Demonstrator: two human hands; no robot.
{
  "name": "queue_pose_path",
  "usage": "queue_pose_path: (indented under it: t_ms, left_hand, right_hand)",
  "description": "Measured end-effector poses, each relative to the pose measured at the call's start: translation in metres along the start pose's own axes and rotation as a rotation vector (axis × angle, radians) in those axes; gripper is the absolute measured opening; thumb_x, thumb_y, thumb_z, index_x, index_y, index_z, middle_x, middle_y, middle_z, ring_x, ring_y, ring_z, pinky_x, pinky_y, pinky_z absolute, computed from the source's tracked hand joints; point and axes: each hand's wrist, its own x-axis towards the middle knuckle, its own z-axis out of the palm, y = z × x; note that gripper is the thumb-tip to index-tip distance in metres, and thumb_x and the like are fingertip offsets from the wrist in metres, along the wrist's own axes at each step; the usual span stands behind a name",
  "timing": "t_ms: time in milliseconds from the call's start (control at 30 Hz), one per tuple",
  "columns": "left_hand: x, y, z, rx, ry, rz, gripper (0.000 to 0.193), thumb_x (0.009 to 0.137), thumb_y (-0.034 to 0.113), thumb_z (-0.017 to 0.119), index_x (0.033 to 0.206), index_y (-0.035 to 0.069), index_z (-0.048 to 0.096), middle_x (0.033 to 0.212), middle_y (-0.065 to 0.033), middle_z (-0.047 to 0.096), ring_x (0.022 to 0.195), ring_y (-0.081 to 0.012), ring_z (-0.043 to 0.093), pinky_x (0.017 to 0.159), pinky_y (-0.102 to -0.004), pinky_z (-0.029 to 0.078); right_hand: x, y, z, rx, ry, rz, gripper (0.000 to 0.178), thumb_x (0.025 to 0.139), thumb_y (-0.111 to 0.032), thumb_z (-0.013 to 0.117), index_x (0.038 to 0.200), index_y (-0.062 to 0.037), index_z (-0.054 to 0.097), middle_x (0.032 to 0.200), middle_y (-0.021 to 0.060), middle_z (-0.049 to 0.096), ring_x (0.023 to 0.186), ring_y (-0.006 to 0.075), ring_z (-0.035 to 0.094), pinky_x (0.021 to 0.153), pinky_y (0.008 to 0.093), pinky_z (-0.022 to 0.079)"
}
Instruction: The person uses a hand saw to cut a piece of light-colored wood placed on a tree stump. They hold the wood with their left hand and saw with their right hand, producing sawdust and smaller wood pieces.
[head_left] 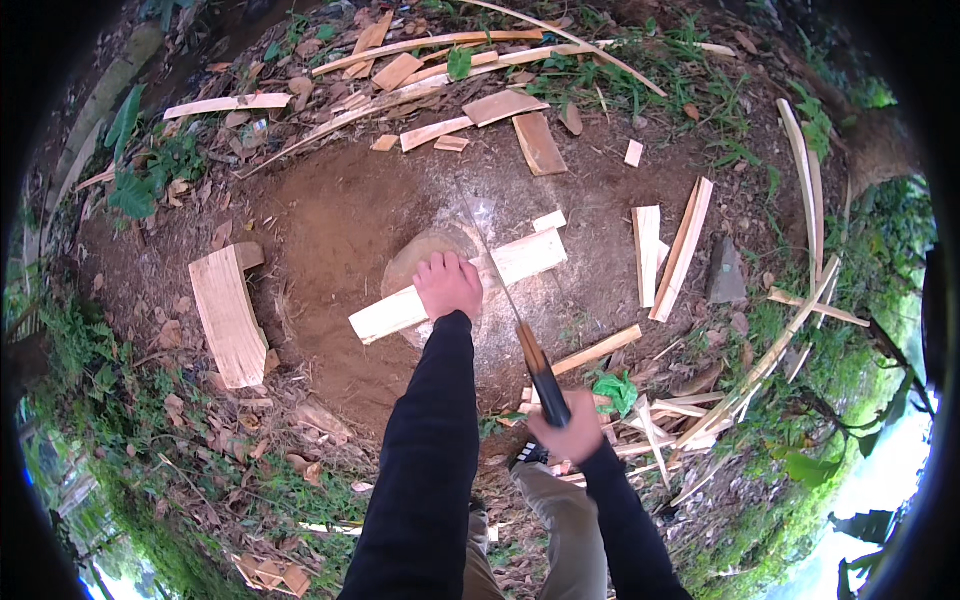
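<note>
One pale board [530, 258], in the middle of the bare brown soil [335, 215], slantwise across a round block [410, 262]. Pressed down on the board's middle with the left hand [447, 288], fingers close together over the top; could not tell how far open, nor any curl under the edge. Had the right hand [567, 430] closed firmly around the black end of a handle [545, 385], nearer the body and well apart from the left. Pointed the long thin blade [503, 280] of that tool away from the body, crossing the board in view just right of the left hand; could not tell touching from hovering. Saw a small offcut [549, 221] just beyond the board's right part, and whitish dust [545, 295] on the ground around.

Farther out to the left, found a broad, thick board [228, 318] with an uneven inner edge. To the right, noted two narrower boards [647, 255] near a grey stone [727, 275]. Beyond the block, made out flat pieces [540, 145] and long strips [430, 43] among dry leaves and grass. Toward the body, saw a crumpled green thing [615, 393] beside scattered split sticks [654, 440], then dark sleeves [425, 420], light trousers [570, 510] and a dark shoe [530, 456].
</note>
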Motion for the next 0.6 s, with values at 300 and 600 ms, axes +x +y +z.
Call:
queue_pose_path:
  t_ms: [300,600]
  left_hand:
    - [-0.003,0.001,-0.004,-0.014,0.006,0.01,0.018,0.086,0.025,0.054,0.083,0.008,0.057,0.088,-0.0114,0.056,0.084,-0.0335,0.052,0.073,-0.0477,0.04]
    - [0.001,-0.004,0.0,-0.024,0.079,0.017,0.016,0.085,0.023,0.056,0.082,0.008,0.056,0.086,-0.0104,0.055,0.084,-0.0327,0.052,0.073,-0.0476,0.04]
  right_hand:
    - [-0.058,-0.021,-0.028,-0.153,-0.063,-0.016,0.027,0.078,-0.023,0.08,0.07,-0.005,0.061,0.051,0.0062,0.054,0.044,0.0187,0.057,0.047,0.0314,0.044]
    - [0.0,-0.01,0.008,-0.178,0.075,-0.161,0.023,0.081,-0.018,0.074,0.084,-0.0004,0.06,0.052,0.0121,0.052,0.047,0.0286,0.058,0.047,0.036,0.043]
